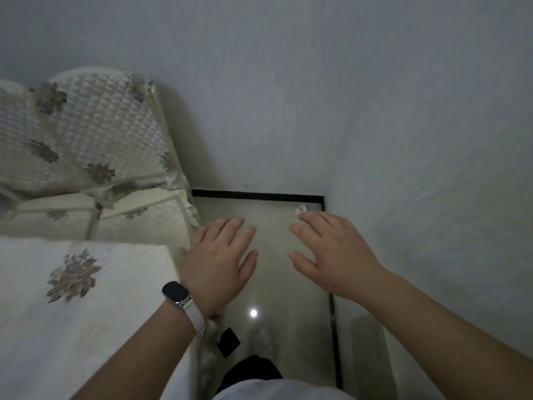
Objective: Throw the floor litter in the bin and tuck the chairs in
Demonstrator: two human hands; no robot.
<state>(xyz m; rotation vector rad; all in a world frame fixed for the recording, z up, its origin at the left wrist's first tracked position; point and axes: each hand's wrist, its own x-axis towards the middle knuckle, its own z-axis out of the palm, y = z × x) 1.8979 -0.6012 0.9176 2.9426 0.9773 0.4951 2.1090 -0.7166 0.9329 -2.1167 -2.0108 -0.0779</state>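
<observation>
A small white scrap of litter (300,209) lies on the glossy floor in the far corner by the black skirting. My right hand (331,255) hovers just short of it, fingers spread and straight, holding nothing. My left hand (222,258), with a white-strapped watch on the wrist, is held flat and open above the floor beside the table's edge. A chair (86,134) with a quilted cream cover and grey flower prints stands at the left, its back toward the wall. No bin is in view.
A table (72,313) under a cream flowered cloth fills the lower left. Pale walls close the corner ahead and to the right. A black floor inlay (227,342) shows near my feet. The floor strip between table and wall is narrow.
</observation>
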